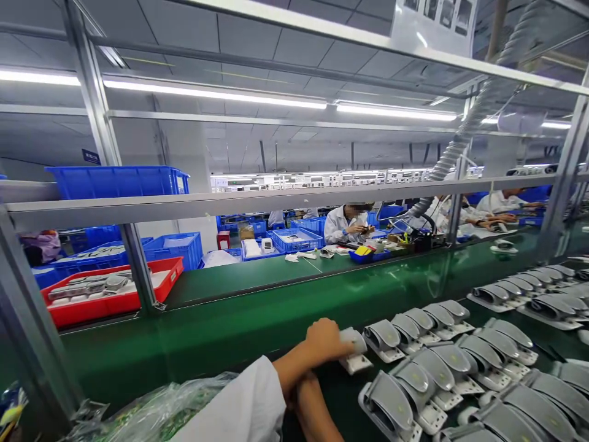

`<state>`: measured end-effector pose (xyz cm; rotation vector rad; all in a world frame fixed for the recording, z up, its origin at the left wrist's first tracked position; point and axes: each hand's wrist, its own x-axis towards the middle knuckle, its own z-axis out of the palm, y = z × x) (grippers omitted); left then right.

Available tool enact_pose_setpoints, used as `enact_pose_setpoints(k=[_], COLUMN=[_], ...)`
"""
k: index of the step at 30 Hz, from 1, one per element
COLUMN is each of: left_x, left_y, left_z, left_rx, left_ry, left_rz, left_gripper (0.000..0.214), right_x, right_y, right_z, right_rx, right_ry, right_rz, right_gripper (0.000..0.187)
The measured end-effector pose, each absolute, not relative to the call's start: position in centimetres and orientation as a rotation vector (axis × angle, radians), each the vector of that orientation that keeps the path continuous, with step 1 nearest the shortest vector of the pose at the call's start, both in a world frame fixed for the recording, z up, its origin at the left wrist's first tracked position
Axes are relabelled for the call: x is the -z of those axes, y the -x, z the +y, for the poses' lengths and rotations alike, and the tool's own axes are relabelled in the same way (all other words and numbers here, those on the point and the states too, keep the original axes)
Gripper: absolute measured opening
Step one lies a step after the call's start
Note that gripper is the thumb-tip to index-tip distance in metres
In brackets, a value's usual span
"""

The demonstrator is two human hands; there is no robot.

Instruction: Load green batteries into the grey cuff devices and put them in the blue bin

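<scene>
My left hand [327,340] reaches across from the lower left in a white sleeve, fingers closed on a grey wrist cuff [353,339] with a white plastic base. That cuff is slightly blurred and stands at the left end of the back row. My right forearm [315,408] comes up from the bottom edge and crosses beneath the left one; its hand is hidden behind the left arm. To the right, rows of similar grey cuffs [384,399] on white bases stand close together on the green bench.
A clear plastic bag [184,405] with green circuit boards lies at lower left. Metal frame posts [138,264] and a crossbar stand ahead. Beyond are a red tray [170,279], blue bins [179,248] and a co-worker in white [338,226] at the opposite bench.
</scene>
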<state>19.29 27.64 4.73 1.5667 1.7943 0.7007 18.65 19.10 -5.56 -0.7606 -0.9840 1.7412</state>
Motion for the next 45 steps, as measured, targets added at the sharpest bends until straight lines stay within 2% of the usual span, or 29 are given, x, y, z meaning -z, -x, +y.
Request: enact_pose_setpoints(k=[1, 5, 10, 14, 19, 24, 28, 31, 34, 37, 40, 45], left_x=[-4.8, -5.7, -5.3, -3.0, -1.5, -1.7, -0.6, 0.3, 0.6, 0.4, 0.3, 0.5], left_y=[-17.5, -10.0, -4.4, -3.0, -3.1, -4.3, -4.1, -3.8, -3.9, -4.1, -4.2, -4.2], left_z=[27.6, 26.0, 21.3, 18.6, 17.3, 16.3, 16.8, 17.1, 17.3, 17.3, 17.2, 17.2], left_rx=[-0.763, -0.884, -1.003, -1.038, -1.223, -1.379, -1.34, -1.282, -1.245, -1.253, -1.312, -1.357], left_ry=[-1.444, -1.149, -0.883, -0.676, -0.756, -0.983, -1.034, -1.009, -0.976, -1.017, -1.138, -1.24], left_rz=[1.765, 1.649, 1.385, 1.046, 0.933, 0.958, 1.072, 1.128, 1.127, 1.171, 1.226, 1.243], left_gripper=[0.028, 0.04, 0.069, 0.082, 0.095, 0.125, 0.109, 0.11, 0.102, 0.078, 0.064, 0.058], right_x=[5.6, 5.5, 4.7, 3.1, 1.4, 2.6, 2.8, 1.8, 1.3, 2.0, 3.3, 4.3], right_y=[-18.3, -18.1, -20.3, -21.6, -21.9, -22.8, -23.6, -24.0, -24.2, -24.5, -24.8, -24.6], right_z=[19.3, 20.1, 20.9, 20.1, 19.3, 19.7, 19.7, 19.3, 19.0, 19.5, 20.1, 19.9], right_rx=[-1.763, -1.803, -1.849, -1.787, -1.69, -1.64, -1.538, -1.438, -1.42, -1.396, -1.283, -1.137], right_ry=[0.785, 0.917, 0.84, 0.766, 0.718, 0.778, 0.899, 1.003, 1.047, 1.074, 1.187, 1.185], right_rz=[-0.962, -0.761, -0.58, -0.533, -0.571, -0.638, -0.737, -0.86, -0.889, -0.902, -1.084, -1.314], right_gripper=[0.051, 0.052, 0.045, 0.047, 0.055, 0.061, 0.065, 0.066, 0.049, 0.031, 0.035, 0.042])
